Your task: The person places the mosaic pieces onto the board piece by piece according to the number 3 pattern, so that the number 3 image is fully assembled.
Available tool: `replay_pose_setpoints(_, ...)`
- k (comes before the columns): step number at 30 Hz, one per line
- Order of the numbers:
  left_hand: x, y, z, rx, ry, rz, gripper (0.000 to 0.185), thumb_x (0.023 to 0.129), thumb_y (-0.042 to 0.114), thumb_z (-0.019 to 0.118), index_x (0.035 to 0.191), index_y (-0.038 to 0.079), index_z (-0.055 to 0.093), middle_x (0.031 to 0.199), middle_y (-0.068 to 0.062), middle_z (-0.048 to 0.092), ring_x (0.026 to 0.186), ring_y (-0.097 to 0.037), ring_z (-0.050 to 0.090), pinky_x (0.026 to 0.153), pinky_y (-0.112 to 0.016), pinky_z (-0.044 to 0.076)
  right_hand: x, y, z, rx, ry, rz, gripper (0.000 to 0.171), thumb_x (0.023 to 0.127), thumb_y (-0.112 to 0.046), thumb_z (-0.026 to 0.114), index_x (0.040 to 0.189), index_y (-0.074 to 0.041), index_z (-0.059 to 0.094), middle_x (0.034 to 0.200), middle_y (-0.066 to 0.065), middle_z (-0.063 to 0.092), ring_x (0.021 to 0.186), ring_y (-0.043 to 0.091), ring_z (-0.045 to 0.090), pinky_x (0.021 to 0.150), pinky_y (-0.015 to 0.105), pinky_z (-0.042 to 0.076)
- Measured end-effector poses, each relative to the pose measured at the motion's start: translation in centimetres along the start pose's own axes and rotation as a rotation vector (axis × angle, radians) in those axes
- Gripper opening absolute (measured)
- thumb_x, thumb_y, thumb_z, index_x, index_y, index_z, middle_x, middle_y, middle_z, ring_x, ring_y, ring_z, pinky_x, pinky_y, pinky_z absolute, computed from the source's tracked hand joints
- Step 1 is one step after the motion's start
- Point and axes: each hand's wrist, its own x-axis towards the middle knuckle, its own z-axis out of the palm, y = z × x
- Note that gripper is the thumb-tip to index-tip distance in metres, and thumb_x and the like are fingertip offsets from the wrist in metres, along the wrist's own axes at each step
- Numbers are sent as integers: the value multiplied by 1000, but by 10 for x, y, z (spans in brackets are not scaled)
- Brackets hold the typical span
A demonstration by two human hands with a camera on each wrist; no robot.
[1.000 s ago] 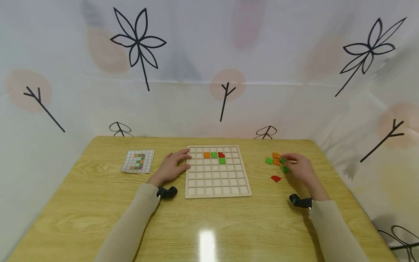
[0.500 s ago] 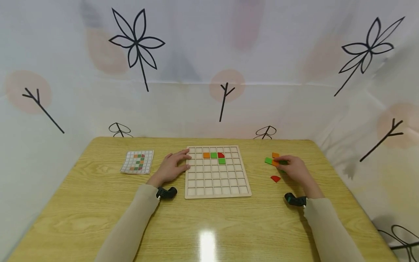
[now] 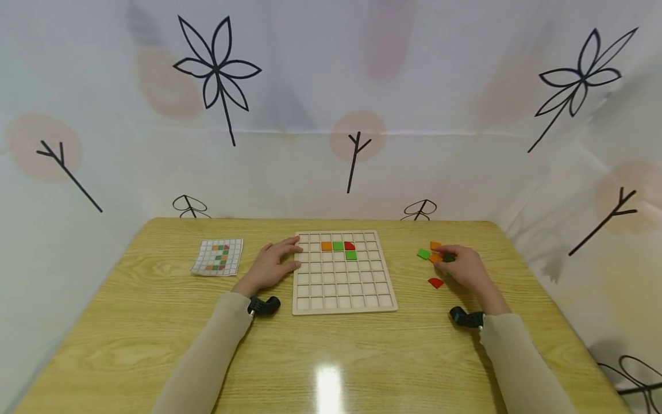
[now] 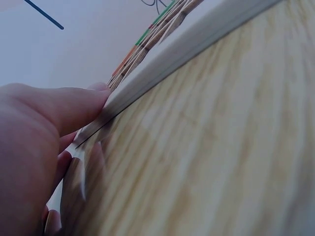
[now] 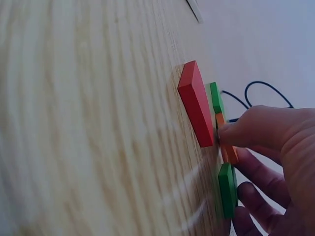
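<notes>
Pale fabric printed with black leaf and twig outlines encloses a light wooden tabletop (image 3: 155, 322) on three sides.

Left hand (image 3: 271, 265): rests flat on the tabletop at the left edge of the wooden grid board (image 3: 343, 270). The fingers are nearly straight; the fingertips lie on the board's rim at its upper left corner. In the left wrist view the thumb (image 4: 69, 108) presses against the side of the board's edge (image 4: 197, 44). The hand holds nothing.

Right hand (image 3: 464, 265): sits on the tabletop to the right of the board, well apart from it, with fingers curled over a small cluster of loose tiles. In the right wrist view the thumb (image 5: 246, 130) and fingers pinch an orange tile (image 5: 227, 147) by its edges. A dark green tile (image 5: 227, 189) lies under the fingers, just beside the orange one.

Loose tiles around the right hand: a bright green tile (image 3: 424, 253) to the left of the fingertips, a second orange tile (image 3: 435, 245) beyond them, and a red quarter-round tile (image 3: 435, 282) nearer the person.

Board contents: in the second row, an orange square, a green square and a red quarter-round piece sit side by side; one green square sits in the third row below the red piece.

A pattern card (image 3: 218, 256) with a coloured grid lies flat to the left of the left hand, apart from the board.
</notes>
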Motion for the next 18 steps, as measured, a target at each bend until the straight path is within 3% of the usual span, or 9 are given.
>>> replay_pose_setpoints(9, 0, 2, 0, 8, 5, 5, 39, 101, 29, 61, 135, 10, 61, 158, -5, 37, 145, -26, 33, 119, -56, 9, -3, 0, -1, -9, 17, 21, 45, 91, -16, 69, 131, 3, 63, 131, 30, 55, 113, 44, 53, 91, 56, 48)
replay_pose_setpoints(18, -1, 1, 0, 7, 8, 12, 39, 101, 28, 61, 135, 9, 62, 157, -6, 38, 145, -27, 33, 119, -57, 9, -6, -15, 1, 0, 21, -25, 42, 88, -13, 70, 128, 1, 66, 116, 23, 63, 99, 34, 58, 77, 38, 49)
